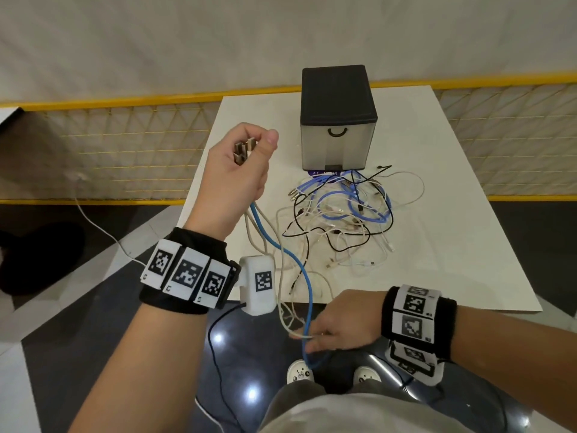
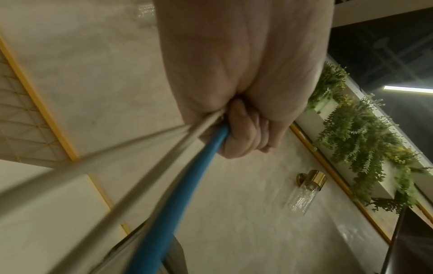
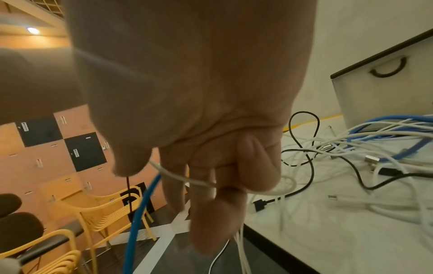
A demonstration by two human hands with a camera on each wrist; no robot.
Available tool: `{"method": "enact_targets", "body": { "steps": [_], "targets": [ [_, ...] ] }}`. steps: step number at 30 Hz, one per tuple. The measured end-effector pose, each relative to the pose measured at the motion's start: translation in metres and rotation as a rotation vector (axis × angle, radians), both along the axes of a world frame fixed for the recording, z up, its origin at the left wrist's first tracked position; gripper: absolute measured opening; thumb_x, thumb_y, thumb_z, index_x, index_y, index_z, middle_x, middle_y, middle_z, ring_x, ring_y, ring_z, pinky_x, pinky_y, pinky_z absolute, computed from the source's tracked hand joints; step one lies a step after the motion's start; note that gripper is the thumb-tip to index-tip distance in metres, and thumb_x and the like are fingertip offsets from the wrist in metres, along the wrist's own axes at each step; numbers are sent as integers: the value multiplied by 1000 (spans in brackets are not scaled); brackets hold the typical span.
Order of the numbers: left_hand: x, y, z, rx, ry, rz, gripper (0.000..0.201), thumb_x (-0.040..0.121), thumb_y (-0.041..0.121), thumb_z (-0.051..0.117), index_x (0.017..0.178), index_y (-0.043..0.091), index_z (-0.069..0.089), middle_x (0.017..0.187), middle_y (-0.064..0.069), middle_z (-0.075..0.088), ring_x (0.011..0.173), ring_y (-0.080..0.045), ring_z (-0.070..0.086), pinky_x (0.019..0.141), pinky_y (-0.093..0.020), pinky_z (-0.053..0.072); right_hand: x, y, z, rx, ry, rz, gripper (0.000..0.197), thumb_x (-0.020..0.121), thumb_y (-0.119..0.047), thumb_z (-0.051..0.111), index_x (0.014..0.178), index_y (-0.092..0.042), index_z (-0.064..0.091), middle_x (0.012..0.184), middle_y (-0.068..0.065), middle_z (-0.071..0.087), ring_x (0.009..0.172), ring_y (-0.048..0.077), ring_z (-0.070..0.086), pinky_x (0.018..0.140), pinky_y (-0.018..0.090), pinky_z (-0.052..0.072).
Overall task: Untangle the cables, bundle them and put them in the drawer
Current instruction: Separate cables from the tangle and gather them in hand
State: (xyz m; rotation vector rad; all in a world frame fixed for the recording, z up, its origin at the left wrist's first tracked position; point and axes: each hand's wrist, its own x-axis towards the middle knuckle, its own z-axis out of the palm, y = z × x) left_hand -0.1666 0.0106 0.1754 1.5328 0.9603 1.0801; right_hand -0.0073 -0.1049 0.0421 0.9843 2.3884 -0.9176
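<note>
The person stands at the near edge of the white square tabletop. The left hand is raised above the table's left edge, fingers and thumb curled tight around a cluster of metal USB plugs that stick up out of the fist. From the bottom of that fist a blue round cable and several pale white cables hang down; the left wrist view shows the same blue cable and pale strands leaving the closed fingers.

The right hand is low, in front of the table's near edge and off the surface, over the dark floor. Its fingers are partly curled, pinching the white strands and the blue cable where they loop at the bottom.

The remaining tangle of white, black and blue cables lies on the table, mid-surface, touching the foot of the small grey drawer box with black top and black curved handle. The drawer front looks closed. The box sits toward the far edge; bare tabletop lies on its right and between the tangle and the near edge.

A yellow-framed mesh railing runs behind the table. Yellow slatted chairs stand on the floor off to one side in the right wrist view.
</note>
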Motion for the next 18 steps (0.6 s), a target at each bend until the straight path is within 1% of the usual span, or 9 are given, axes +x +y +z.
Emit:
{"method": "enact_targets", "body": {
  "steps": [3,5,6,8,11,13,14,16,18],
  "targets": [
    [1,-3,0,-19,-3,-36,19,102,23,54,84,18,54,51,12,34,45,-9,26,42,-20,24,2,2,-8,6,13,-61,66,84,-78,22,99,-28,62,81,-4,66,70,17,57,75,37,49],
    [1,-5,-1,-30,4,-46,19,102,22,55,84,17,54,51,11,33,46,-10,25,42,-21,23,9,9,-13,137,21,-135,77,79,-84,15,92,-27,67,77,-2,67,67,18,61,71,37,52],
    [1,-6,-1,-35,7,-45,18,102,22,55,84,17,54,51,11,33,46,-10,25,42,-21,22,12,13,-12,204,48,-187,79,80,-83,13,94,-27,69,84,-4,69,72,17,62,72,35,51],
    [0,-8,-3,-42,18,-41,18,101,22,55,84,17,55,52,10,34,47,-10,25,43,-22,22,18,22,-8,249,157,-326,72,87,-74,17,97,-26,70,105,-10,64,82,11,59,77,32,47],
    [-1,-12,-5,-57,28,-47,17,101,22,55,86,16,55,54,8,33,48,-11,25,43,-23,22,27,38,-15,321,250,-591,55,95,-59,27,103,-23,68,111,-9,55,84,11,58,79,32,46],
    [-3,-14,-4,-60,30,-51,17,101,22,55,86,16,55,54,8,32,48,-11,24,43,-23,22,33,49,-26,446,153,-730,37,94,-50,44,114,-23,60,119,-5,51,90,19,63,78,34,50],
    [-3,-14,-4,-61,30,-49,16,101,22,55,86,17,55,55,8,32,48,-11,24,43,-23,22,35,54,-31,436,62,-759,35,93,-44,51,121,-23,54,125,-2,49,96,22,63,80,35,51],
    [-4,-15,-4,-61,35,-48,16,101,23,55,87,17,56,56,7,32,49,-12,25,44,-23,22,34,63,-42,329,-85,-759,44,91,-36,55,131,-22,47,132,1,49,107,26,60,85,38,51],
    [-5,-16,-4,-59,45,-48,15,101,23,56,87,16,56,57,5,32,50,-13,24,44,-24,22,32,69,-47,258,-120,-799,41,91,-28,54,131,-20,48,127,3,58,110,26,59,88,37,50]
  ]
}}
